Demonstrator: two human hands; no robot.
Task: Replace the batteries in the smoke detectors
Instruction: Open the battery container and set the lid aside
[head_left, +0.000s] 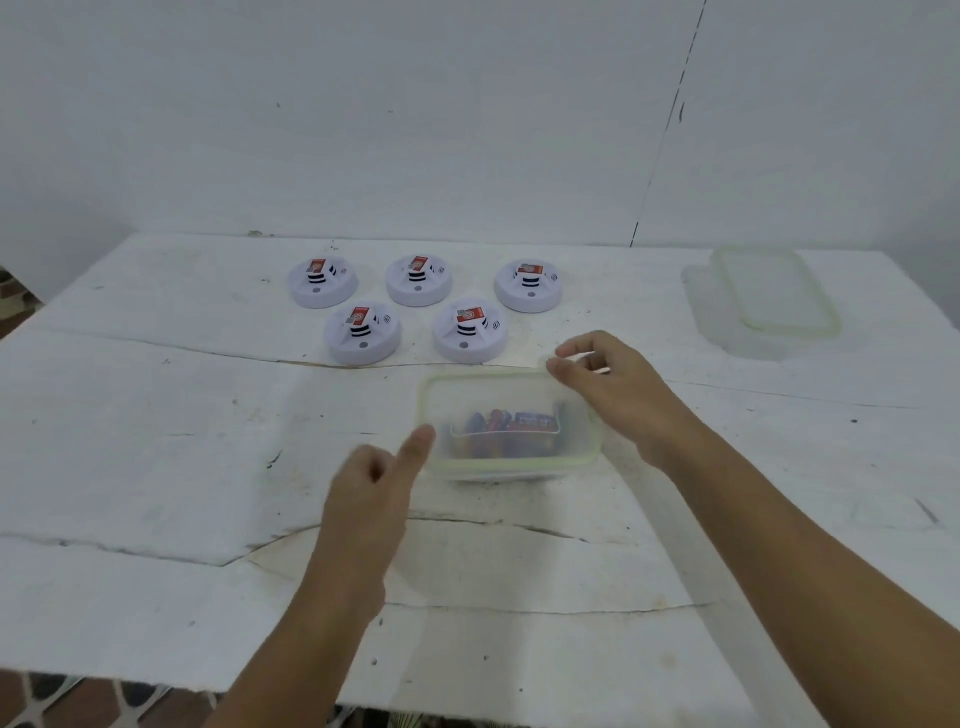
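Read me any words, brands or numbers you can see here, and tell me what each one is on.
No text here is legible.
Red-and-white battery labels atop the five smoke detectors: printed, too blurred to read.
Sound-wave symbol on each detector: a sign, no words.
Batteries inside the lidded container: printing blurred.

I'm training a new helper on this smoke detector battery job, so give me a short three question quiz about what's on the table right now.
1. How many smoke detectors lie on the table, and how are they arranged?
2. True or false: the lidded container near the hands holds batteries.
3. Which hand is at the container's far corner: A) left hand B) right hand?

Key
1. Five: three in the back row, two in front.
2. True; coloured batteries show through the translucent plastic.
3. B; its fingertips are at the lid's far right corner, while the left hand's thumb is by the near left edge.
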